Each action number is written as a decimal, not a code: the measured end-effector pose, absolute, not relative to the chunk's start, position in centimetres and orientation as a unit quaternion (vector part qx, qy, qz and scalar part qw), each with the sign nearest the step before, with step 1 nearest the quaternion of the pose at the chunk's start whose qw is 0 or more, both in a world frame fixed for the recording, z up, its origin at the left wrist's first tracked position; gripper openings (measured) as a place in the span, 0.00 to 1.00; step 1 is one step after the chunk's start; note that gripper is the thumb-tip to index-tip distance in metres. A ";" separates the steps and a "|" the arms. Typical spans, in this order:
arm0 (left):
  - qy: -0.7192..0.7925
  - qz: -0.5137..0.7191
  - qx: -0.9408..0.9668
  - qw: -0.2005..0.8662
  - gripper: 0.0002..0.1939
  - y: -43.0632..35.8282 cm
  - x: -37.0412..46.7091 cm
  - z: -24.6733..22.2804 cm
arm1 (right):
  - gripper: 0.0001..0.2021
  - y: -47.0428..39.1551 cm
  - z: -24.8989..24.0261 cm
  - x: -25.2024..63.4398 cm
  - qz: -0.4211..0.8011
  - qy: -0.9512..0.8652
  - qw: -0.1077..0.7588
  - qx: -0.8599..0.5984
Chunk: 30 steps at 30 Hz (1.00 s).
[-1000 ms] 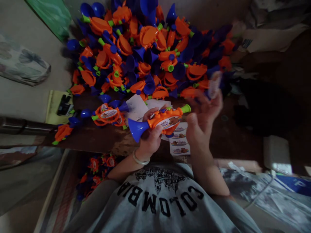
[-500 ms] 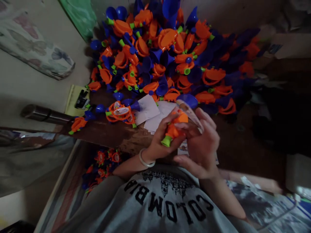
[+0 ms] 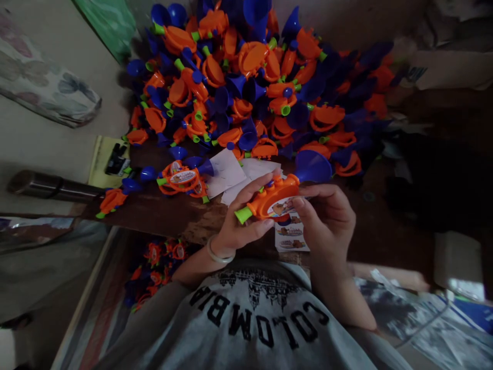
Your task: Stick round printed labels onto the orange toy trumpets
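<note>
My left hand (image 3: 239,229) grips a toy trumpet (image 3: 269,196) with an orange body, a lime mouthpiece and a blue bell. Its flat oval side faces up at me, and a printed oval sticker (image 3: 280,206) lies against it. The thumb and forefinger of my right hand (image 3: 329,221) pinch at the right end of that sticker. Whether its whole underside touches the plastic I cannot tell. Below the trumpet is a sheet of printed stickers (image 3: 291,242), partly covered by my right hand.
A large heap of toy trumpets (image 3: 250,61) fills the back of the brown table (image 3: 185,222). White papers (image 3: 227,174) and stickered trumpets (image 3: 183,177) lie left of my hands. A dark cylinder (image 3: 54,186) is farther left. More stickered trumpets (image 3: 156,277) sit below the table edge.
The trumpet has been turned so its oval side and bell show. My right hand has come in to the trumpet, and the sticker now lies against the oval side.
</note>
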<state>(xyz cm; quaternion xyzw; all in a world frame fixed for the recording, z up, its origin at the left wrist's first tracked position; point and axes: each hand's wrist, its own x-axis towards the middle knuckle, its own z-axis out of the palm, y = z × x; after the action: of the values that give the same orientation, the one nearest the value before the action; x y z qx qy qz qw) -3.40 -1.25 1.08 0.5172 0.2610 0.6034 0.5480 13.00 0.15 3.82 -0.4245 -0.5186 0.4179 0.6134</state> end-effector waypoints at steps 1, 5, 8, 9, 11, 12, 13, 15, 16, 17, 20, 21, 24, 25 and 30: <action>0.258 0.603 0.523 0.544 0.36 -1.2 -3.4 1.2 | 0.07 0.1 3.9 13.0 0.413 -0.525 0.607 -0.430; 0.247 0.599 0.542 0.535 0.37 -1.1 -3.3 1.5 | 0.05 -0.2 4.2 12.9 0.401 -0.543 0.592 -0.440; 0.252 0.598 0.544 0.532 0.36 -1.0 -3.2 1.7 | 0.05 -0.2 4.3 12.9 0.397 -0.549 0.593 -0.436; 0.254 0.599 0.544 0.530 0.35 -1.0 -3.1 1.7 | 0.06 -0.2 4.2 12.8 0.396 -0.550 0.592 -0.436; 0.254 0.606 0.541 0.525 0.33 -1.1 -3.0 1.8 | 0.06 -0.1 4.1 12.8 0.395 -0.553 0.591 -0.435; 0.253 0.610 0.539 0.523 0.32 -1.1 -2.9 1.7 | 0.06 -0.1 4.0 12.8 0.395 -0.554 0.590 -0.435; 0.253 0.614 0.536 0.522 0.32 -1.1 -2.9 1.6 | 0.06 -0.1 3.9 12.8 0.396 -0.554 0.589 -0.435; 0.259 0.618 0.529 0.520 0.31 -1.2 -2.9 1.3 | 0.06 -0.1 3.8 12.8 0.399 -0.554 0.588 -0.434; 0.266 0.618 0.525 0.521 0.31 -1.3 -2.9 1.1 | 0.06 -0.1 3.7 12.7 0.398 -0.554 0.589 -0.433; 0.275 0.617 0.521 0.522 0.31 -1.4 -3.0 0.9 | 0.06 -0.1 3.7 12.7 0.395 -0.555 0.590 -0.433; 0.300 0.620 0.508 0.517 0.30 -1.5 -3.0 0.4 | 0.05 -0.1 3.9 12.6 0.364 -0.568 0.597 -0.434; 0.306 0.622 0.506 0.513 0.29 -1.6 -3.0 0.4 | 0.05 -0.1 3.9 12.5 0.348 -0.576 0.598 -0.435; 0.308 0.632 0.513 0.493 0.28 -1.7 -2.8 0.6 | 0.04 0.2 4.0 12.5 0.286 -0.612 0.593 -0.438; 0.307 0.633 0.517 0.487 0.27 -1.7 -2.7 0.8 | 0.04 0.3 4.0 12.5 0.262 -0.627 0.589 -0.437; 0.313 0.633 0.536 0.463 0.25 -1.6 -2.5 1.7 | 0.05 0.5 3.9 12.4 0.177 -0.670 0.570 -0.442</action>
<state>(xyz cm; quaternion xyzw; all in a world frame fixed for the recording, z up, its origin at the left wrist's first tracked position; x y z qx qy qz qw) -2.50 -1.56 1.70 0.5359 0.3128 0.6332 0.4627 12.38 0.47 3.87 -0.4417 -0.6698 0.1765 0.5702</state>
